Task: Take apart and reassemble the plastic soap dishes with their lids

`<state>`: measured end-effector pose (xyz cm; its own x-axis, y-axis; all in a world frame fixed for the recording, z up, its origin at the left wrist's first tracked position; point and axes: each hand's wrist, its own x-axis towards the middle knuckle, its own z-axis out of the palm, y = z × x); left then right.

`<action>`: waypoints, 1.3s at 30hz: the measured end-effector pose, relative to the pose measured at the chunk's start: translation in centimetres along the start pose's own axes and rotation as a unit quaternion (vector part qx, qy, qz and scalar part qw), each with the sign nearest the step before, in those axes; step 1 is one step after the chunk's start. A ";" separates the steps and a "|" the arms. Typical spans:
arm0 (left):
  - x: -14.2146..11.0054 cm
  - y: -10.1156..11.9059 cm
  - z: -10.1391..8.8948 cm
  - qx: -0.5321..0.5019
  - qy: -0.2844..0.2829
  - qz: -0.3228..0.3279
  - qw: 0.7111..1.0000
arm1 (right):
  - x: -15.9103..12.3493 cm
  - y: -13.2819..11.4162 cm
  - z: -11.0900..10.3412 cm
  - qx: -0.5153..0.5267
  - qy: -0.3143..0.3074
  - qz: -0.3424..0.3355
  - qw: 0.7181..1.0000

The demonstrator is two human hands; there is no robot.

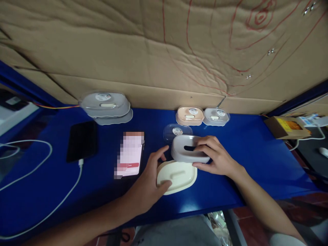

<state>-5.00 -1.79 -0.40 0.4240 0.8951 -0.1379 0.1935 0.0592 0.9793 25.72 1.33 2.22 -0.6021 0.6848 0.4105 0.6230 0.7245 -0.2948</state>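
Observation:
My right hand (215,155) grips a grey oval box shell (191,159) with a slot in its floor, fingers over its right rim and thumb below. Just under the shell lies a cream oval dish (183,181) with a raised bar in the middle. At the dish's left edge is my left hand (153,174), fingers spread and thumb over the dish. Whether the thumb presses on the dish I cannot tell. Behind the grey shell lies a clear plastic cover (167,133) with a round sticker.
A lit phone (130,153) and a dark phone (82,140) on a white cable (74,186) lie left on the blue table (246,143). Along the cardboard wall (143,61) stand stacked grey boxes (112,114), a peach box (184,119) and another grey box (216,121).

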 end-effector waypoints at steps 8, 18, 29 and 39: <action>2.0 2.6 -2.0 -0.393 0.023 -0.171 0.903 | 0.0 0.2 0.7 -0.050 -0.044 0.003 0.998; 3.1 2.8 -2.0 -0.488 0.113 -0.069 0.863 | 0.3 -2.2 2.2 -0.018 -0.075 -0.072 0.994; 3.2 3.4 -2.2 -0.510 0.124 -0.046 0.850 | 0.1 -4.1 3.8 -0.073 -0.076 -0.150 0.983; 3.0 2.4 -1.4 -0.509 0.019 -0.117 0.853 | 0.1 -5.9 3.6 -0.080 0.062 -0.223 0.969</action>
<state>-4.50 1.69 1.79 0.4468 0.8183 -0.3616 -0.6071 0.5742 0.5493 20.21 -2.63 0.92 -0.7711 0.2833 0.5702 0.3893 0.9184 0.0701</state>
